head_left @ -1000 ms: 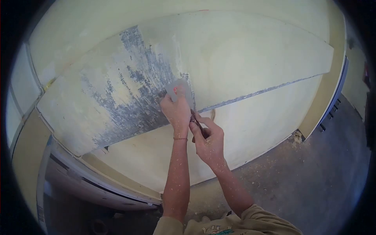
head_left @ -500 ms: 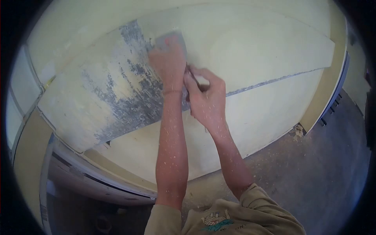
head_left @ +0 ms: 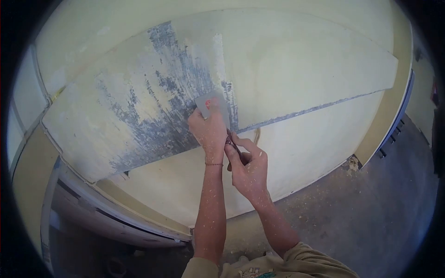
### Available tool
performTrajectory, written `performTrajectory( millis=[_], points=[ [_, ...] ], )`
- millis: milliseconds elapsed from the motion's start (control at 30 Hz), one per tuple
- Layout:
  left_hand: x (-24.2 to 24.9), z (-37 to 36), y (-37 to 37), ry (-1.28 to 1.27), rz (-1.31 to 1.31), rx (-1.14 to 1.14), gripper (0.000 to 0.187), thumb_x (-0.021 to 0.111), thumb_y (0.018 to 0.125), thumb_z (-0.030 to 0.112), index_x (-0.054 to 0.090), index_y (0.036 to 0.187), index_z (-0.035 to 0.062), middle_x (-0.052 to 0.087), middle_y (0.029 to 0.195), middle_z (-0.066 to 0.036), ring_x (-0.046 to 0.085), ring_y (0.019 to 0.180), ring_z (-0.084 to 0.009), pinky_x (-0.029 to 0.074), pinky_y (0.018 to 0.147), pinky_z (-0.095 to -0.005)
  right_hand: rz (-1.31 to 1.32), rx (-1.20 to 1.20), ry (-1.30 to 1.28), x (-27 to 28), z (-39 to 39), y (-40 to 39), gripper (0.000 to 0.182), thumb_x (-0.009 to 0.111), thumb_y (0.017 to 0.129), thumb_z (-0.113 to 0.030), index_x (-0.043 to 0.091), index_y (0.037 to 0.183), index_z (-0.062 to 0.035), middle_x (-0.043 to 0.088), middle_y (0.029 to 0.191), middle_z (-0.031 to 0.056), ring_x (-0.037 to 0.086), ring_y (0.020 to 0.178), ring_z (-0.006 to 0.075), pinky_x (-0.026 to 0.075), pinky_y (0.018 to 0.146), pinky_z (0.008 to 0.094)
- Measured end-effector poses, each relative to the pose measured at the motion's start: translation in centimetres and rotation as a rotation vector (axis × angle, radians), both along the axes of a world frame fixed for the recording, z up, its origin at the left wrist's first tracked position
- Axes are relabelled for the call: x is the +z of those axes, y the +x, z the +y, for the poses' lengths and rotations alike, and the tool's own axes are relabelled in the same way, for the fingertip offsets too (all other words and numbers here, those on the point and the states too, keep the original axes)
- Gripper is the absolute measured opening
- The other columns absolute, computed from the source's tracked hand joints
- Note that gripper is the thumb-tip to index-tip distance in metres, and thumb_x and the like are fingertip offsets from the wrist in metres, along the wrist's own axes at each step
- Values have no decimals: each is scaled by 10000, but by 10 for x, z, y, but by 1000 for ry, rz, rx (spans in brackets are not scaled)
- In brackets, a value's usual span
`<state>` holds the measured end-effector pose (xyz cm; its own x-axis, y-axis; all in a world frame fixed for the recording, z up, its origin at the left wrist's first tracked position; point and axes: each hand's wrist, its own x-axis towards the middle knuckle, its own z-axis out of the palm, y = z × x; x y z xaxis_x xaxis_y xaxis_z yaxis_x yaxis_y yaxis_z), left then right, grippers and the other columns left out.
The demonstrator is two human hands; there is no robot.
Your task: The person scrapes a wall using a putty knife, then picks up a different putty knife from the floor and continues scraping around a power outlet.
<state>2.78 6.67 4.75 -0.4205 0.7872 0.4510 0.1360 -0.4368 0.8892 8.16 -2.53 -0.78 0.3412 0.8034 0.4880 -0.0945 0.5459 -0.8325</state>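
A wide scraper with a flat grey blade [head_left: 225,103] and a red mark lies against the painted wall panel [head_left: 301,60]. My right hand [head_left: 249,172] is wrapped round its dark handle, below the blade. Above and to the left, my left hand [head_left: 208,133] presses on the blade with bent fingers; some fingertips are blurred. Left of the blade spreads a grey patch [head_left: 169,116] where the cream paint is scraped off in streaks. A narrow pale strip [head_left: 218,55] runs up from the blade. Paint flecks dot both forearms.
Below the panel's grey lower edge [head_left: 315,109] continues a pale wall surface [head_left: 306,143]. A corner frame with a dark blue edge [head_left: 394,118] stands at right. Paint crumbs lie on the grey floor [head_left: 333,208]. A ledge [head_left: 134,208] runs along the lower left.
Both hands and the scraper have moved down the panel, towards its lower edge. A pale strip and grey streaks show where the scraper and hands were.
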Motion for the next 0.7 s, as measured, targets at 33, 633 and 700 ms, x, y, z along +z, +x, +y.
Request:
performTrajectory(
  millis=[33, 633, 700],
  points=[
    [2, 2, -1, -17, 35, 23, 346, 624, 843, 271, 684, 891, -67, 677, 785, -191, 653, 729, -274, 489, 713, -395, 3, -2, 3, 4, 1, -2, 202, 590, 919, -16, 601, 1086, 97, 675, 909, 142, 610, 756, 86, 486, 625, 224],
    [73, -8, 10, 276, 218, 132, 457, 648, 811, 358, 662, 820, -99, 660, 771, -266, 653, 728, -329, 477, 696, -434, -107, -156, 135, 65, -3, 17, 243, 619, 898, -88, 651, 1085, 63, 657, 764, 121, 575, 642, 85, 461, 554, 265],
    [15, -2, 6, 213, 119, 82, 427, 640, 845, 335, 670, 847, -90, 659, 731, -217, 630, 671, -267, 471, 660, -410, -68, -68, -23, 28, -20, 13, 252, 625, 897, -53, 634, 1125, 54, 628, 733, 88, 517, 579, 48, 424, 498, 254]
  ],
)
